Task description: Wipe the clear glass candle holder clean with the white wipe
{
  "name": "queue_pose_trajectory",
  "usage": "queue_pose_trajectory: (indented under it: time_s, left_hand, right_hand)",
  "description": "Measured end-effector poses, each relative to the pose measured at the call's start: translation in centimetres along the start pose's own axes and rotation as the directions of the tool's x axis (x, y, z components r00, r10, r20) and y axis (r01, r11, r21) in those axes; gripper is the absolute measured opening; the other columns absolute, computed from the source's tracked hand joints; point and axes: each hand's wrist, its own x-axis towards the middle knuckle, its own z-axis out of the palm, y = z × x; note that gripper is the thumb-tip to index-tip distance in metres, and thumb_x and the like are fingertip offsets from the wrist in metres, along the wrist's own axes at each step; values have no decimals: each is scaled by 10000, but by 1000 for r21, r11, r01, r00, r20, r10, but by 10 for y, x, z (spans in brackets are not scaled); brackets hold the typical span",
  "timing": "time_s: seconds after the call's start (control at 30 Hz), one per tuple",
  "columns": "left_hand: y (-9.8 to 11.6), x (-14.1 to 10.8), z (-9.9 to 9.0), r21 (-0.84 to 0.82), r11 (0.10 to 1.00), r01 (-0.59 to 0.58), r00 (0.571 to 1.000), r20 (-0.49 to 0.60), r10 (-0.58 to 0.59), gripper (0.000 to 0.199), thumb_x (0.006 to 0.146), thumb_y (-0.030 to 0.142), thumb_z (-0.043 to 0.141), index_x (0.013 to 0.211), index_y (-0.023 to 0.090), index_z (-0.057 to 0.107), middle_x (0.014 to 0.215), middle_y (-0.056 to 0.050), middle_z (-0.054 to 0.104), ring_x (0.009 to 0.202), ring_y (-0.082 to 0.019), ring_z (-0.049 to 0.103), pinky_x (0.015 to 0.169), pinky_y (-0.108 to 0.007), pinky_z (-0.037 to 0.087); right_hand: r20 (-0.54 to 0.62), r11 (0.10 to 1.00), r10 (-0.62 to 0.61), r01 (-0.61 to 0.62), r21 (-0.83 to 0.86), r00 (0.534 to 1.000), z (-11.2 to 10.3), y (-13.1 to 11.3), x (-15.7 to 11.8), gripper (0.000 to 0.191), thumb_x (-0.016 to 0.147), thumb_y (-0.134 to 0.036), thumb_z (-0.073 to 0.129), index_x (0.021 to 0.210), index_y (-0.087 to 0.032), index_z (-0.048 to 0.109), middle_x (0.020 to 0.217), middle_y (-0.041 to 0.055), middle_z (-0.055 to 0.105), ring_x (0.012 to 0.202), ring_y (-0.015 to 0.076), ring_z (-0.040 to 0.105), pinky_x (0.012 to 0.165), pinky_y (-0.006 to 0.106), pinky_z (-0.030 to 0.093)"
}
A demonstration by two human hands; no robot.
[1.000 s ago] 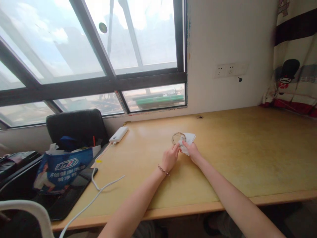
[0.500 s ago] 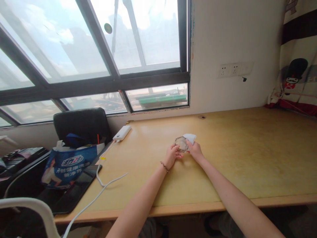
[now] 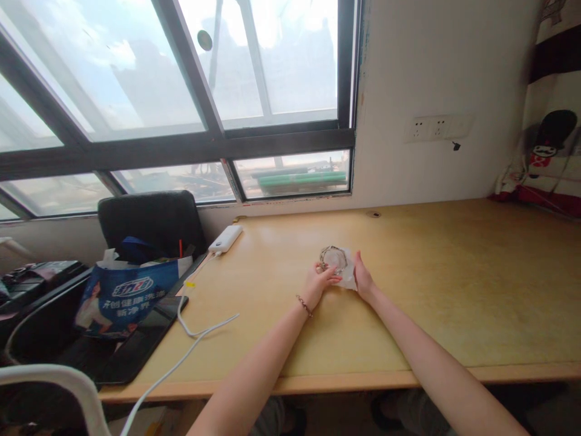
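My left hand (image 3: 319,286), with a beaded bracelet at the wrist, grips a small round glass dish (image 3: 334,257) by its near left edge. The dish has a clear middle and a brownish, patterned rim, and is tilted toward me above the table. Behind the dish and along its right side is a white tissue (image 3: 349,277). My right hand (image 3: 364,280) is closed on the tissue's right edge, thumb pointing up; its other fingers are mostly hidden behind the tissue.
The wooden table (image 3: 436,290) stretches far to the right. At its left lie a white power bank (image 3: 226,238) with a white cable (image 3: 185,321) and a black glossy panel (image 3: 149,345). A blue bag (image 3: 129,297) rests on a black chair (image 3: 152,221).
The tissue has shifted from the dish's upper right down behind its right side. My right hand has moved slightly right, off the rim. The view has turned a little.
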Motion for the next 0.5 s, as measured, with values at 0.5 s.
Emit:
queue_pose_trajectory:
  time_s: [0.5]
  left_hand:
    - [0, -1, 3, 93, 993, -78, 996, -23, 80, 454, 537, 244, 736, 803, 157, 378, 806, -57, 620, 632, -163, 625, 649, -355, 515]
  right_hand:
    - [-213, 935, -138, 56, -350, 967, -7, 7, 1, 484, 633, -381, 603, 1064, -165, 569, 895, 51, 666, 781, 202, 607, 689, 299, 461]
